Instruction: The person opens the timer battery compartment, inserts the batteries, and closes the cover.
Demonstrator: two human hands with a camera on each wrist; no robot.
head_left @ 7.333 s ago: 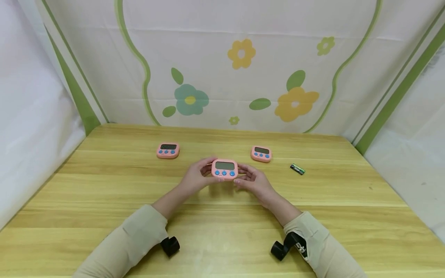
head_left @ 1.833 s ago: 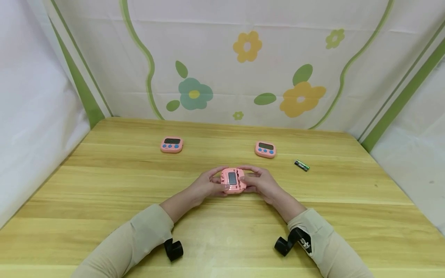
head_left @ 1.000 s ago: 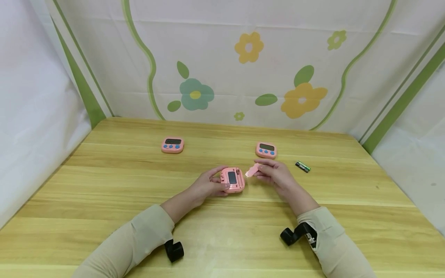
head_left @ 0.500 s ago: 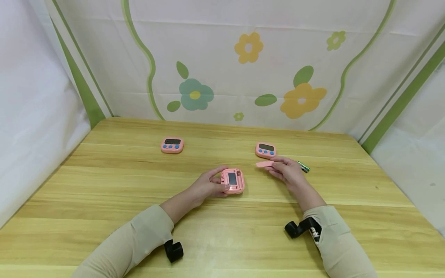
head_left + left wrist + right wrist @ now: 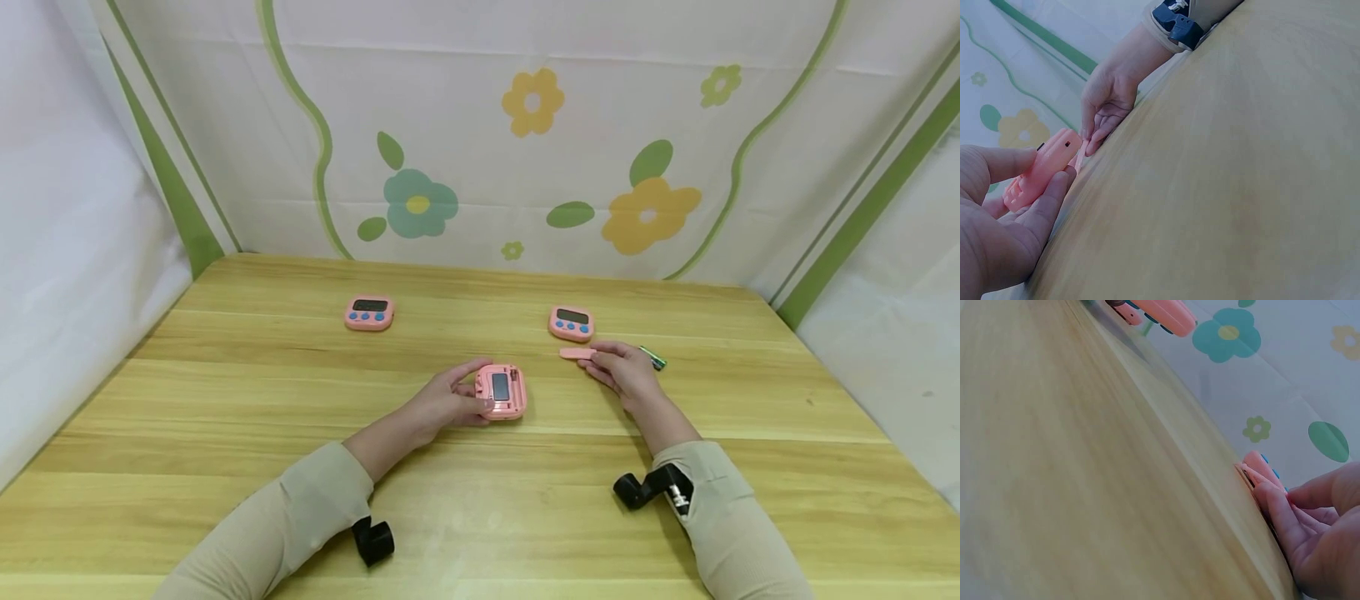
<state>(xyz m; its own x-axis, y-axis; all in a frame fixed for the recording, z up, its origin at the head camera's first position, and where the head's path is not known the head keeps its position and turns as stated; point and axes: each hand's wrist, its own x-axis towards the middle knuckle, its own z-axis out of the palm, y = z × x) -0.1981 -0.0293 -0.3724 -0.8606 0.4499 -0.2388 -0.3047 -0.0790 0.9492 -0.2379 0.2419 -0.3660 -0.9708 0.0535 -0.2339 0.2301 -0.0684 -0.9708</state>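
My left hand (image 5: 442, 402) grips a pink digital timer (image 5: 505, 391) turned back side up, thumb on its back and fingers beneath. Its battery compartment, along the right edge, lies uncovered. In the left wrist view the timer (image 5: 1047, 169) is seen edge-on between thumb and fingers. My right hand (image 5: 628, 372) pinches the loose pink battery cover (image 5: 576, 354) by its right end, low over the tabletop. That cover is just in front of a second pink timer (image 5: 572, 324), which lies face up with blue buttons. Behind the right hand a green and black battery (image 5: 655, 358) is partly hidden.
A third pink timer (image 5: 369, 313) lies face up at the back left of the wooden table (image 5: 480, 517). Behind the table hangs a white cloth (image 5: 465, 100) printed with flowers. A black wrist camera (image 5: 373, 542) sticks out from the left sleeve.
The timer was turned from face up to back side up. My right hand took off its battery cover and carried it right, lowering it near the second timer. Lately the left hand stays put.
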